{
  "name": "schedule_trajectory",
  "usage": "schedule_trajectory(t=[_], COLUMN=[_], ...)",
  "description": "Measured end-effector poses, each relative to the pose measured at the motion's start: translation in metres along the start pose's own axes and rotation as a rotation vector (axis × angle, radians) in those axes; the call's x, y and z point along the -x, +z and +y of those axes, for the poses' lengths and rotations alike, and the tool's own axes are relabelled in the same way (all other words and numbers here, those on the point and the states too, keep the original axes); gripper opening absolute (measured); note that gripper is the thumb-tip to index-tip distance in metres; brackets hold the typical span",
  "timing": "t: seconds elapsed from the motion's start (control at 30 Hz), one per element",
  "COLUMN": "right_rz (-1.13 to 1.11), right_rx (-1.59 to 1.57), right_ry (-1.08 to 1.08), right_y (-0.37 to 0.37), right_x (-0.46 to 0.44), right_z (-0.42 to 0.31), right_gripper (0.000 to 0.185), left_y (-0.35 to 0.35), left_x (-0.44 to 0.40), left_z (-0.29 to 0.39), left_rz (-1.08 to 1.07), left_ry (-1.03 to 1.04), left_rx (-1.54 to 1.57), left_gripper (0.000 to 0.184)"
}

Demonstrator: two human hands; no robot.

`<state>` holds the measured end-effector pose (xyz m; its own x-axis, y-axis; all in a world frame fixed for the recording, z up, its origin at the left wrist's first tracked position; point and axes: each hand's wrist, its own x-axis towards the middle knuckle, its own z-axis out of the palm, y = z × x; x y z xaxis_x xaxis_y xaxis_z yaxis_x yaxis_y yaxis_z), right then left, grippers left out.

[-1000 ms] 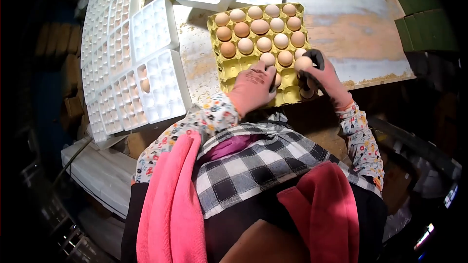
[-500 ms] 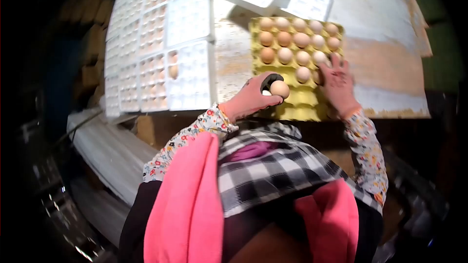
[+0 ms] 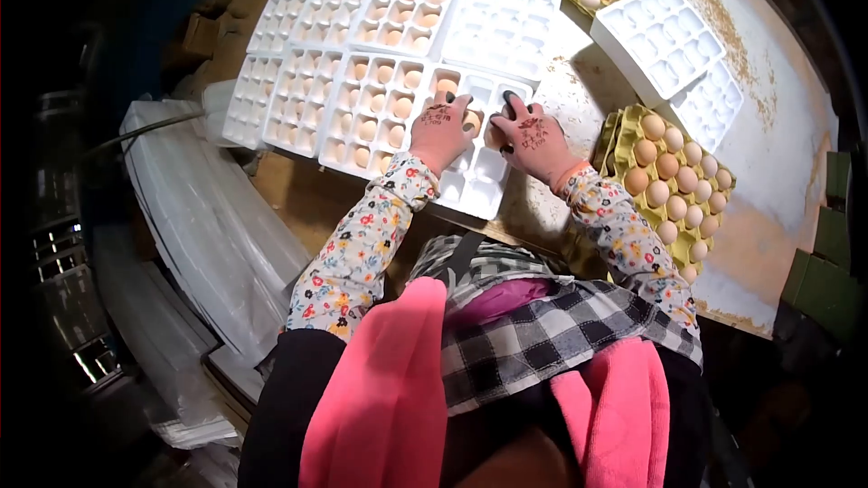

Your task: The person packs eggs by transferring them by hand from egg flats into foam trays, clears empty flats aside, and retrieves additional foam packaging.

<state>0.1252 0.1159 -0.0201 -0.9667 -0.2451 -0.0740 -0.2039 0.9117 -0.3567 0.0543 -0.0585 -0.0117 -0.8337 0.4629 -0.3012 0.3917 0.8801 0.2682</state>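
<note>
In the head view, we hold both gloved hands over a white tray (image 3: 474,192) at the table's near edge. Our left hand (image 3: 441,133) bends its fingers over an egg (image 3: 473,118); we cannot tell if it grips. Our right hand (image 3: 533,137) curls around a second egg (image 3: 494,136), just to the right. A filled tray (image 3: 342,166) lies left; a yellow carton (image 3: 618,140) of eggs sits right.
</note>
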Motion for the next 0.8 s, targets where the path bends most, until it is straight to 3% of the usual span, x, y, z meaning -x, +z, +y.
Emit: schedule_trajectory(t=[0.07, 0.13, 0.2, 0.3, 0.33, 0.37, 0.43, 0.47, 0.57, 0.6, 0.63, 0.67, 0.73, 0.77, 0.8], right_rz=[0.068, 0.127, 0.25, 0.507, 0.462, 0.433, 0.605, 0.684, 0.913, 0.917, 0.787, 0.628, 0.366, 0.291, 0.347], right_rx=[-0.11, -0.215, -0.886, -0.396, -0.25, -0.297, -0.523, -0.576, -0.479, -0.465, -0.308, -0.298, 0.164, 0.241, 0.18], right_ry=[0.108, 0.227, 0.432, 0.398, 0.293, 0.271, 0.45, 0.528, 0.756, 0.816, 0.859, 0.817, 0.58, 0.521, 0.418], right_y=[0.001, 0.002, 0.007, 0.096, 0.101, 0.094, 0.056, 0.032, -0.048, -0.053, -0.065, -0.074, -0.06, -0.051, -0.046], right_x=[-0.017, -0.016, -0.014, 0.006, 0.013, 0.018, 0.034, 0.05, 0.123, 0.157, 0.181, 0.193, 0.204, 0.208, 0.211], right_z=[-0.004, -0.016, -0.035, -0.061, -0.06, -0.06, -0.06, -0.061, -0.019, 0.01, 0.029, 0.041, 0.058, 0.066, 0.083], right_gripper=[0.045, 0.044, 0.045, 0.063, 0.067, 0.069, 0.069, 0.068, 0.039, 0.038, 0.038, 0.041, 0.046, 0.05, 0.053], left_y=[-0.007, -0.005, 0.006, 0.044, 0.049, 0.054, 0.035, 0.023, 0.017, 0.02, 0.029, 0.04, 0.056, 0.063, 0.052], left_x=[-0.013, -0.028, -0.057, -0.083, -0.085, -0.087, -0.077, -0.069, -0.033, -0.018, -0.004, 0.005, 0.006, 0.006, 0.006], left_z=[-0.012, -0.01, -0.004, -0.01, -0.011, -0.014, 0.001, 0.019, 0.11, 0.141, 0.169, 0.188, 0.21, 0.212, 0.211], left_rz=[0.255, 0.305, 0.502, 0.357, 0.34, 0.379, 0.369, 0.358, 0.22, 0.13, 0.174, 0.211, 0.232, 0.207, 0.039], left_ry=[0.055, 0.103, 0.252, 0.268, 0.283, 0.302, 0.263, 0.342, 0.775, 0.915, 0.958, 0.997, 0.972, 0.951, 0.884], left_rx=[0.276, 0.494, 0.521, 0.126, 0.036, 0.128, 0.227, 0.329, 0.514, 0.511, 0.364, 0.207, -0.036, 0.007, 0.26], left_gripper=[0.044, 0.045, 0.046, 0.05, 0.051, 0.051, 0.05, 0.052, 0.052, 0.051, 0.049, 0.047, 0.043, 0.041, 0.039])
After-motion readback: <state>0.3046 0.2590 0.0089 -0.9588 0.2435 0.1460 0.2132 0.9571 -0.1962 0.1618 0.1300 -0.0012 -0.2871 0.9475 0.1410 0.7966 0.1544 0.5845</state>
